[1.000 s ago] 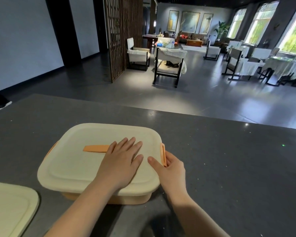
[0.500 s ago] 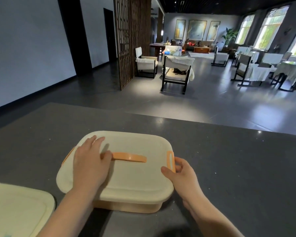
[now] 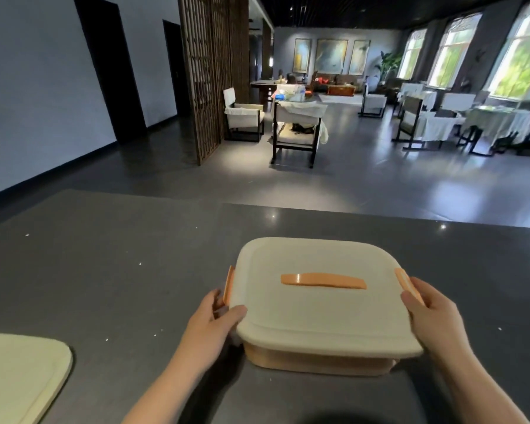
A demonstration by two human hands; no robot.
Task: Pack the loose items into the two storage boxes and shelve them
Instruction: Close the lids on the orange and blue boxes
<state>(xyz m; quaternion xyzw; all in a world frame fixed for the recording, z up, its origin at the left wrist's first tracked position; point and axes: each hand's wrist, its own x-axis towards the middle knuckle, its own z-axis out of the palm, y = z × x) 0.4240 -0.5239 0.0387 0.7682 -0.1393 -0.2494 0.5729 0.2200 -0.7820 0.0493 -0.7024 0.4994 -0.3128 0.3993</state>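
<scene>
Head view has you at the dark grey speckled counter (image 3: 110, 270), and the change is clear: half a second ago your left hand (image 3: 210, 327) lay flat on top of the cream plastic lid (image 3: 318, 313), and now it has dropped to the left side, thumb hooked over the lid's edge and fingers curled around the orange side latch (image 3: 228, 284). Your right hand (image 3: 432, 316) matches it on the opposite side, fingers wrapped at the other orange latch (image 3: 409, 281), thumb on the lid's rim. The peach-coloured rectangular storage box (image 3: 315, 361) sits on the counter between your palms, touching both, lid seated and its flat orange top handle (image 3: 323, 281) untouched. That reads as the lid going from pressed down to being clipped, or the box being readied for a lift toward the shelf; which one, you can't tell yet. Count it up: two hands, one closed box, two side latches, one top handle. A second cream rounded lid (image 3: 22, 371) pokes in at the lower left, well apart, so box two looks present but mostly out of frame. No loose items show on the counter, and no shelf is in sight.
</scene>
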